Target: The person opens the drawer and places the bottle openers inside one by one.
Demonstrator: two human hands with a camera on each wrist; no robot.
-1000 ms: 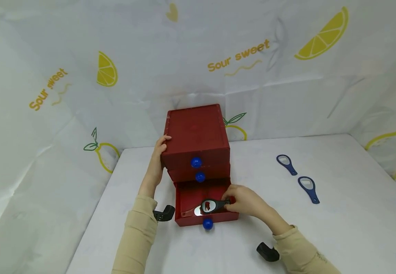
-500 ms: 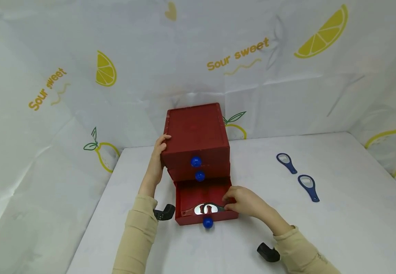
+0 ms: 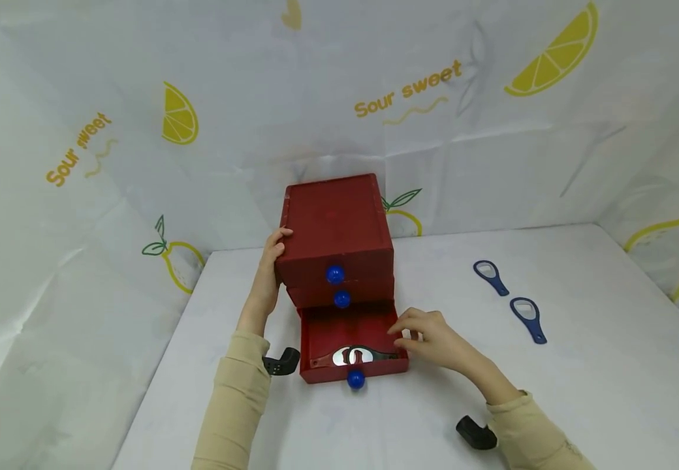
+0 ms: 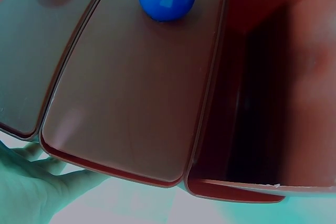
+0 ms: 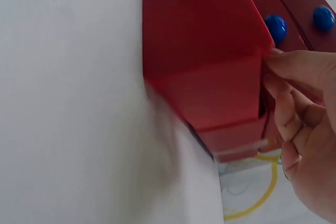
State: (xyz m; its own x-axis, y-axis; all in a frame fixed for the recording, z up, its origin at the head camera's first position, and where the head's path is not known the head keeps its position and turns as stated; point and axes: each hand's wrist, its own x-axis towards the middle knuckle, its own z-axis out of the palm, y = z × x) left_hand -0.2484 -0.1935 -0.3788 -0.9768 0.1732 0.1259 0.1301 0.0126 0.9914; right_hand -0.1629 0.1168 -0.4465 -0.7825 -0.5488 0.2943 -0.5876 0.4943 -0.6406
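A red three-drawer cabinet (image 3: pixel 335 219) has its bottom drawer (image 3: pixel 330 326) pulled out. In that drawer, near the front, a red bottle opener (image 3: pixel 323 362) and a dark-handled bottle opener (image 3: pixel 383 356) lie with their metal heads overlapping. My left hand (image 3: pixel 266 277) rests against the cabinet's left side, fingertips at the top edge; the left wrist view shows its fingers extended along that side. My right hand (image 3: pixel 433 336) is at the drawer's right wall, fingers loosely bent and holding nothing. In the right wrist view its thumb (image 5: pixel 289 64) overlaps the drawer's top corner.
Two blue bottle openers (image 3: pixel 492 279) lie on the white table (image 3: pixel 586 391) right of the cabinet. Blue round knobs (image 3: pixel 356 379) stick out from the drawer fronts. A white cloth with lemon prints (image 3: pixel 245 117) hangs close behind the cabinet.
My right hand has lowered the dark-handled bottle opener beside the red one, let go of it and drawn back to the right. The left hand has stayed against the cabinet.
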